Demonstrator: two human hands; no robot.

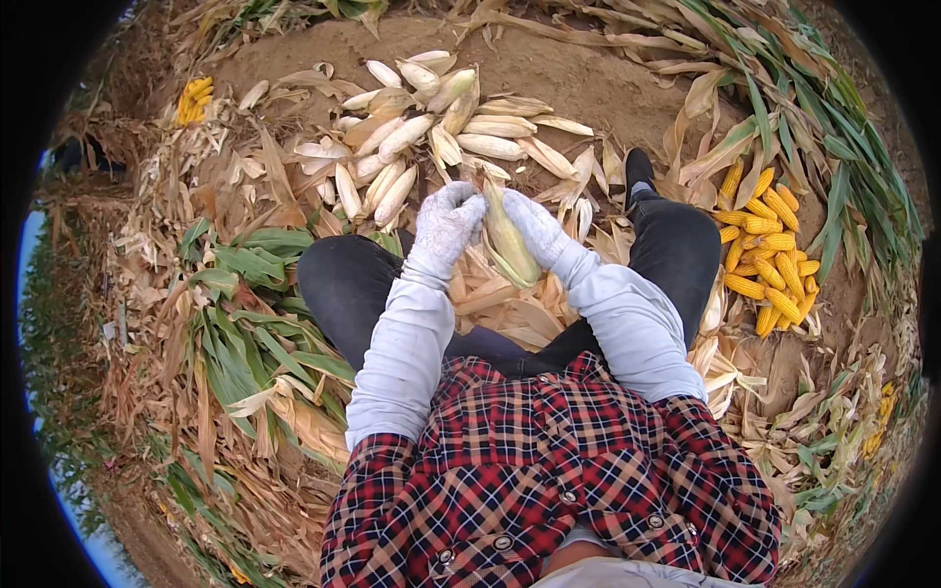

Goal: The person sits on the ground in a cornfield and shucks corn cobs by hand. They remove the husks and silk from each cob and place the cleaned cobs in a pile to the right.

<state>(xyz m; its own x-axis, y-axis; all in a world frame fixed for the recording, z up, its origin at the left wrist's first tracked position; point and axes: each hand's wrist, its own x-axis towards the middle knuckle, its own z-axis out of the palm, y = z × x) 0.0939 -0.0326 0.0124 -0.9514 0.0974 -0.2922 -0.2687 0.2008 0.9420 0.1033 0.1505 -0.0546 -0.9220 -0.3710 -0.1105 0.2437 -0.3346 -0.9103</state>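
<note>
Between my gloved hands is an ear of corn point(508, 243) in its pale green-yellow husk, one end toward the far side and the other tilted down toward my lap. My left hand point(451, 223) is closed in a pinch at the ear's far end, on the husk there. Along the ear's right side, my right hand point(535, 229) grips it, with part of its fingers hidden behind it. Just beyond my hands lies a heap of unhusked corn ears point(405, 134) in dry whitish husks. Loose peeled husks point(510, 306) cover the ground between my legs.
Right of my leg point(674, 257) is a pile of bare yellow cobs point(769, 257), with green and dry stalks point(833, 147) beyond. More leafy stalks point(257, 323) lie at my left knee. A small group of yellow cobs point(194, 101) sits far left on the soil.
</note>
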